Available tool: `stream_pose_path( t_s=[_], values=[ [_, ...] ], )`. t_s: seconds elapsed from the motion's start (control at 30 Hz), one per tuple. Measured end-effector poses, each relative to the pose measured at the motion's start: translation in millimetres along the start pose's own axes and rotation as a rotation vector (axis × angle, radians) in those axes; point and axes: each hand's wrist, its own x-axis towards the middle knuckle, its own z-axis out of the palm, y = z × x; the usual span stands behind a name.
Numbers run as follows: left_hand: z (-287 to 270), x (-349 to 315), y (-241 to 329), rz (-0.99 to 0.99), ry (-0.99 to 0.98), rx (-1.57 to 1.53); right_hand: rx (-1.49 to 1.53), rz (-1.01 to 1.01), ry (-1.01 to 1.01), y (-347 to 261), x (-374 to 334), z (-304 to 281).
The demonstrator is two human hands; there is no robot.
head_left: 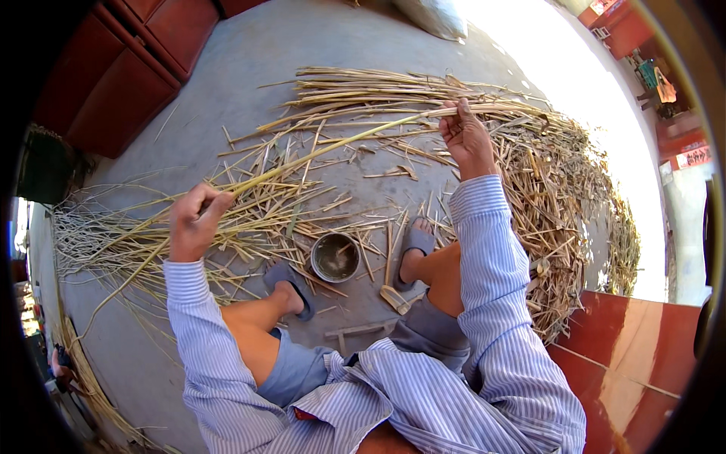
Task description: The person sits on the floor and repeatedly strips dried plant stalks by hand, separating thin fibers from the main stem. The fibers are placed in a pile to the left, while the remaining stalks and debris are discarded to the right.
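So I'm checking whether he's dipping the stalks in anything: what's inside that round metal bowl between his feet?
The metal bowl shows a dull grey-brown inside with a few bits of straw. Whether that is liquid or dirt cannot be told; its bottom is covered.

Single head-worn fisheye view, looking steeply down and forward from close above the seated person's knees onto the floor point(249, 53).

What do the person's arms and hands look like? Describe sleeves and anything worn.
Both arms wear long, loose shirt sleeves with fine blue and white stripes, ending in buttoned-style cuffs at the wrists. The left hand and right hand are bare: no gloves, rings or watch visible.
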Motion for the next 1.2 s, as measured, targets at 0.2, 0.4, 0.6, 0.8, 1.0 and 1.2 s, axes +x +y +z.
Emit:
stream_pose_path(
  t_s=[0.2,0.4,0.6,0.8,1.0,1.2],
  values=[
    [74,30,54,0.364,0.084,0.069,-0.116,0.093,-0.212,46,-48,70],
    [74,36,44,0.316,-0.016,-0.063,0.116,-0.169,0.208,-17,0,5],
    [81,40,43,0.246,-0.064,-0.098,0.074,0.171,0.098,-12,-20,10],
    [88,46,42,0.176,-0.075,-0.206,0.259,-0.119,-0.107,-22,-16,12],
    [84,48,35,0.126,-0.174,-0.233,0.088,-0.025,0.317,-24,-4,-3],
    [86,51,43,0.115,-0.205,-0.241,0.326,-0.178,-0.118,-38,-17,2]
  ],
)
